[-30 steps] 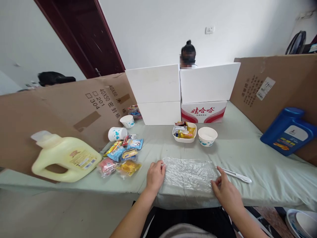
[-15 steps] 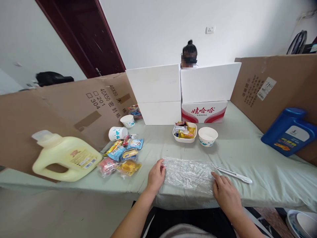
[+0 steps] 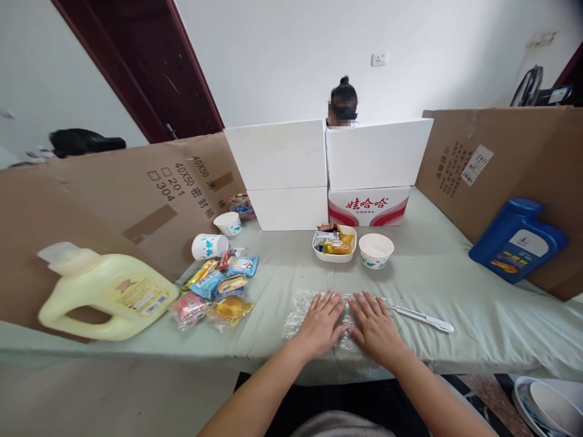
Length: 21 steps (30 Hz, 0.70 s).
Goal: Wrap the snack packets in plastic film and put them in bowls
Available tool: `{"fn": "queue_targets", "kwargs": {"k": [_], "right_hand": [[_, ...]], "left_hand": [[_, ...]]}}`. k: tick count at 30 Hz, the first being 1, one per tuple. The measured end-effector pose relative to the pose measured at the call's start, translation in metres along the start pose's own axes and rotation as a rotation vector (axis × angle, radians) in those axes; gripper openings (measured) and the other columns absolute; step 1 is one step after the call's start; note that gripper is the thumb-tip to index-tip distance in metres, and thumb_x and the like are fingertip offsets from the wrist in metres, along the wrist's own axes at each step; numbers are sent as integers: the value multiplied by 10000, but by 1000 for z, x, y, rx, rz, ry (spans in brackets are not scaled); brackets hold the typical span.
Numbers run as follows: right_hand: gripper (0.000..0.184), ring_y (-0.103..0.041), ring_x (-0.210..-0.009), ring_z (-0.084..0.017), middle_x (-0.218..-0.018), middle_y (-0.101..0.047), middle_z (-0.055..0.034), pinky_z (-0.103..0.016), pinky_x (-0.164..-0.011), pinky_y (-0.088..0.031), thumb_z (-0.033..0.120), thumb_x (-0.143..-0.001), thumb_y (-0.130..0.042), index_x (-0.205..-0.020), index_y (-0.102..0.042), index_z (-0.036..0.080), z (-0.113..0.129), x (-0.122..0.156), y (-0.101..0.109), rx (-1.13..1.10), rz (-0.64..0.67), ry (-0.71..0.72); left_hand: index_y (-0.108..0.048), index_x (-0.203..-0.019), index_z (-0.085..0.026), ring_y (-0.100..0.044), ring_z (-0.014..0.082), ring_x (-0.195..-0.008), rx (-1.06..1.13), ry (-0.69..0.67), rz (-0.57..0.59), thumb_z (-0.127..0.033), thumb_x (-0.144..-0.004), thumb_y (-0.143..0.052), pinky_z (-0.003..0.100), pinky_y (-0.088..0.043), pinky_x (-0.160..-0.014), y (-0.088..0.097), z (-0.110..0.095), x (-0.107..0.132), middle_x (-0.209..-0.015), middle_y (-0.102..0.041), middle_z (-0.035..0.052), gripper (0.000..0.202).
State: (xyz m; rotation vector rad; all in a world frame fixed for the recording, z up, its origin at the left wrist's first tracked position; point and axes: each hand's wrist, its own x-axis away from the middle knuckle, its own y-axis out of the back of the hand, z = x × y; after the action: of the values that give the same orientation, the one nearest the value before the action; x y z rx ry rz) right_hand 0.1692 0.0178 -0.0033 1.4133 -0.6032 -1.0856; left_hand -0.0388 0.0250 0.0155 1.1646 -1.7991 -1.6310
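Note:
A crinkled sheet of clear plastic film (image 3: 297, 312) lies on the cloth-covered table near its front edge. My left hand (image 3: 321, 325) rests flat on the film with its fingers stretched out. Beside it my right hand (image 3: 376, 328) presses down flat too, fingers spread, the two thumbs close together. Much of the film's middle is hidden under both hands. Just right of my right hand lies a white-handled knife or cutter (image 3: 423, 318), its thin end towards the film.
Behind the film stand a dish of wrapped snacks (image 3: 334, 257) and a paper bowl (image 3: 376, 260). Several wrapped snacks (image 3: 232, 285) and a yellow jug (image 3: 109, 291) are left; a blue bottle (image 3: 517, 240) is right. White boxes (image 3: 286, 209) line the back, a person (image 3: 344, 100) behind.
Both hands have left the film's side edges and moved inward onto its middle, the fingers now stretched out flat. The whole view has shifted slightly.

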Motion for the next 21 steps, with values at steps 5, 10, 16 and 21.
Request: {"fn": "queue_targets", "kwargs": {"k": [5,10,16,21], "right_hand": [[748,-159,-1430,-350,-1549,-270,-77,-555,-1126,-123,681,-894,-308,-1478,-323,215,-3,-6,-14,3,155,-51],[686,-178,-1426,-354,-1543,-282,-71,-583,-1118,-133,634,-911,-336,-1469,-343,235,-7,-4,-4,5,176,-33],[623,-191,-1435,-280,-1539,-303,-71,-497,-1142,-195,537,-930,-418,-1468,-338,232,-28,33,14,-4,-19,116],[509,-407,-1331,-269,-1407,-505,-70,-449,-1087,-339,450,-881,-571,-1345,-502,254,-39,73,7,-50,-108,213]], "left_hand": [[-239,-1499,-262,-141,284,-1456,-26,30,125,-524,-961,-379,563,-122,-1159,-23,4,0,-1567,-242,49,615],[-265,-1491,-251,-137,310,-1453,-5,50,131,-561,-936,-416,576,-132,-1152,-10,5,4,-1573,-217,76,653],[-430,-1402,-210,-263,340,-1405,4,92,-88,-464,-895,-544,566,-262,-1119,16,32,47,-1489,-383,125,578],[-578,-1222,-237,-486,310,-1238,67,27,-93,-308,-730,-737,500,-421,-1038,20,49,92,-1282,-578,99,522]]}}
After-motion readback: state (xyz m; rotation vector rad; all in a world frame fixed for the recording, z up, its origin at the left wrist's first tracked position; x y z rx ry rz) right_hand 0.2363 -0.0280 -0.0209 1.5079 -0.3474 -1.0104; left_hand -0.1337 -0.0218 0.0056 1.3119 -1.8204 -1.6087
